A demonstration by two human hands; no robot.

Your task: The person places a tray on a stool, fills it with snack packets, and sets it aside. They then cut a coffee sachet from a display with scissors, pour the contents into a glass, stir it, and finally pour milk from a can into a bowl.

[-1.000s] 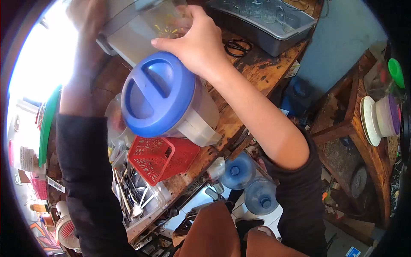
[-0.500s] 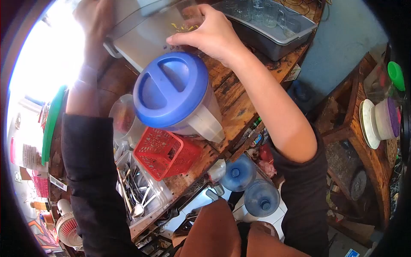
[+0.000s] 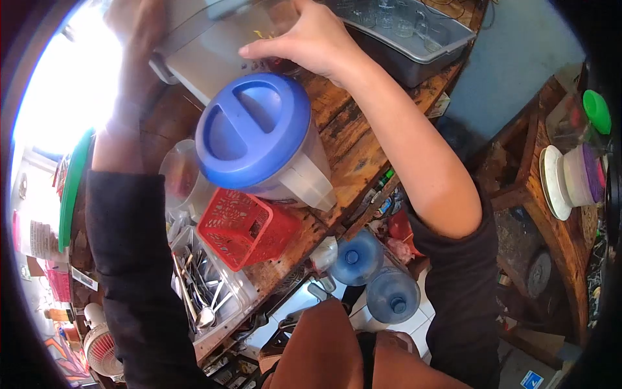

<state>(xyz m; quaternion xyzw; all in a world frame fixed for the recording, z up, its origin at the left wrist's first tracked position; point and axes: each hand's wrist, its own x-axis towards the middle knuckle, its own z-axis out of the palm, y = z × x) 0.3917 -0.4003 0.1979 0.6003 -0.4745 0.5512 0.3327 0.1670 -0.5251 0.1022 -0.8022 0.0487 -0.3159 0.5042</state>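
Note:
At the top of the view stands a large translucent plastic container (image 3: 214,61) with a grey clip handle and a printed yellow and dark pattern. My right hand (image 3: 310,44) curls around its right side, thumb across the front, fingertips partly hidden. My left hand (image 3: 136,39) is closed at its left rim, dim against the window glare and cut by the frame edge. Just below the hands is a pitcher (image 3: 256,129) with a blue lid, upright and touched by neither hand. A red plastic basket (image 3: 243,227) sits beside the pitcher, nearer to me.
A grey tray (image 3: 414,61) with several glass mugs is at the back right of the wooden table (image 3: 353,139). A clear cutlery tray (image 3: 233,292) lies front left. Two blue water bottles (image 3: 393,295) stand below. On the right, plates (image 3: 555,181) rest on a wooden shelf.
My right hand has shifted slightly up and left along the container, its fingertips now less visible. The whole view has moved a little; the pitcher and basket stay in place.

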